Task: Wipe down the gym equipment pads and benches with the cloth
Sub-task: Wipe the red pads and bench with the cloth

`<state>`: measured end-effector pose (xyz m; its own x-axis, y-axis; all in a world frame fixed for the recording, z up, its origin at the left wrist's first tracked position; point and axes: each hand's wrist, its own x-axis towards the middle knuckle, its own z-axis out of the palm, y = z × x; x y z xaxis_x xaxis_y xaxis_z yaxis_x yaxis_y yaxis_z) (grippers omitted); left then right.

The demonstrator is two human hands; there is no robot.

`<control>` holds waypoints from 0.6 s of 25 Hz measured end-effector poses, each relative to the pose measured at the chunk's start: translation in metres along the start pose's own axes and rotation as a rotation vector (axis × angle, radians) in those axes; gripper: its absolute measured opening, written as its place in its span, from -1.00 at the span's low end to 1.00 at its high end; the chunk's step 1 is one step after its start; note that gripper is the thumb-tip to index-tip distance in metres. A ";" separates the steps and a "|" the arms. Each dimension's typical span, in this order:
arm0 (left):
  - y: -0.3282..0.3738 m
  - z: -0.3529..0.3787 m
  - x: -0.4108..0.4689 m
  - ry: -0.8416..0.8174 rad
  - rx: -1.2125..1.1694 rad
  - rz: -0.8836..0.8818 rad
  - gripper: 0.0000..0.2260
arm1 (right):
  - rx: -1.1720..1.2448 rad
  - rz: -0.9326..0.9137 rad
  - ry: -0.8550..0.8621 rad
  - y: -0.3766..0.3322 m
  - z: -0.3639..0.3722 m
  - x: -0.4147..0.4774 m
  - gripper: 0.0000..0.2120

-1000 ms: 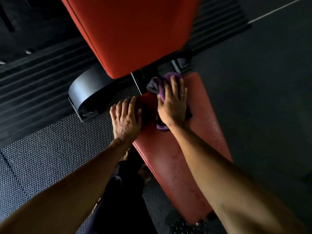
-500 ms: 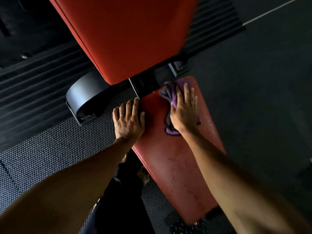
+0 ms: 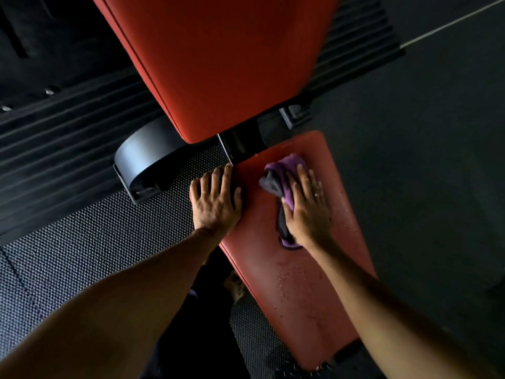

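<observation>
Dim light is seen throughout, with the brightest tones caught on the red seat pad (image 3: 297,283) and the backrest (image 3: 232,64) beyond it. Deep shadow is cast left of the seat pad, and the backrest's right edge is softened by blur.

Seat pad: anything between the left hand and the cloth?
Only a bare strip of red seat pad separates the left hand from the cloth under the right hand; nothing lies on it. The head view shows this.

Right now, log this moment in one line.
left hand: flat on seat pad edge | right hand: pressing purple cloth on pad | droplets: on pad
</observation>
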<state>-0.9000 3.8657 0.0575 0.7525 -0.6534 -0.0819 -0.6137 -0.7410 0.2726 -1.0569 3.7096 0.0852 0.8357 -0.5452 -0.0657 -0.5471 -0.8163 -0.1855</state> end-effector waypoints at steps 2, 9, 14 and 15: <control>0.000 -0.001 0.001 -0.014 -0.001 0.003 -0.47 | 0.023 0.094 0.046 -0.008 -0.002 0.038 -0.42; 0.001 -0.004 -0.001 -0.005 0.002 0.002 -0.48 | 0.052 -0.139 -0.056 -0.071 0.002 0.079 -0.46; 0.004 -0.004 0.001 -0.040 0.018 -0.009 -0.46 | 0.001 0.042 0.107 -0.034 -0.004 0.109 -0.68; 0.003 -0.005 0.002 -0.054 0.026 -0.008 -0.45 | 0.055 0.124 0.130 -0.058 0.001 0.106 -0.71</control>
<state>-0.8997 3.8630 0.0629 0.7440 -0.6541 -0.1363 -0.6141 -0.7498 0.2466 -0.9369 3.6991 0.0884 0.7469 -0.6640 0.0355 -0.6392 -0.7316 -0.2370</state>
